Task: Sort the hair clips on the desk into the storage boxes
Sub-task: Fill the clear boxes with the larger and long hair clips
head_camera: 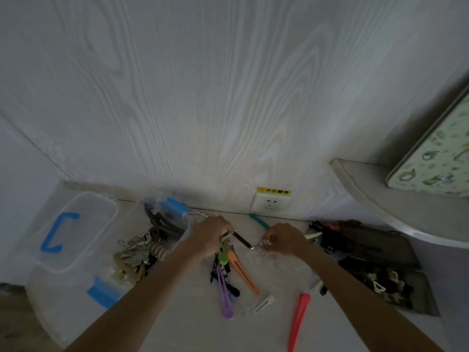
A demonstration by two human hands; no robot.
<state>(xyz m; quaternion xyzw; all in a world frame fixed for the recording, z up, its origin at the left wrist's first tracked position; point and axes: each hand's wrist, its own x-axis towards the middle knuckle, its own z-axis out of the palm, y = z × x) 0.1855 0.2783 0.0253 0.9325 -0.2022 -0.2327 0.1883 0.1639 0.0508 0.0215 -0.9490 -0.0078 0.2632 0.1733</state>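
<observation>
Left hand [212,233] pinches a thin dark bar hair clip [242,239] above the pale wood-grain desk [182,313]; right hand [285,240] pinches a small silvery clip [264,243] at its other end. Clear plastic storage box with blue latches [63,295] sits left, holding clips; dark tray [396,255] right.

Both hands [212,233] [284,240] on dark clip [242,239]

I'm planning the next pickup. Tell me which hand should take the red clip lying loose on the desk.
Right, probably. The red clip lies beside the right forearm, nearer the right hand than the left hand. Both hands are busy, pinching a dark clip between them, so that goes first.
</observation>
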